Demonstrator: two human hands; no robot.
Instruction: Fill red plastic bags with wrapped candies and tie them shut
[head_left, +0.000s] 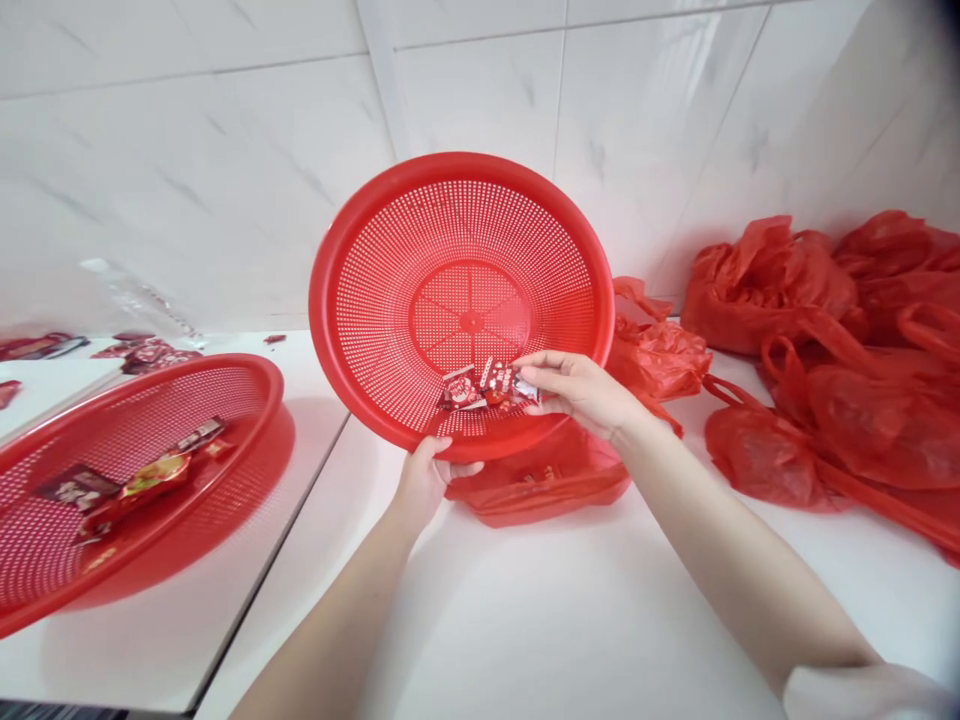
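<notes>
A round red plastic colander (pixel 469 175) is tilted up toward me over the white table. My left hand (pixel 427 480) grips its lower rim, thumb on the inside and fingers underneath. Low in the colander lie a few small red and brown snack packets (pixel 460 390). My right hand (pixel 574 390) reaches inside at the lower right, its fingers closed on a small packet (pixel 525 388) with dark red and whitish print. Beneath the colander, a red plastic bag (pixel 536 495) lies spread with its mouth open, partly hidden by the rim.
At left, a second red colander (pixel 247 375) holds several snack packets (pixel 150 480). Knotted, filled red plastic bags (pixel 772 285) crowd the right side by the tiled wall (pixel 480 90). Behind the left colander lie a clear plastic wrapper (pixel 142 300) and more packets (pixel 157 355). A dark seam (pixel 277 560) divides the tabletops.
</notes>
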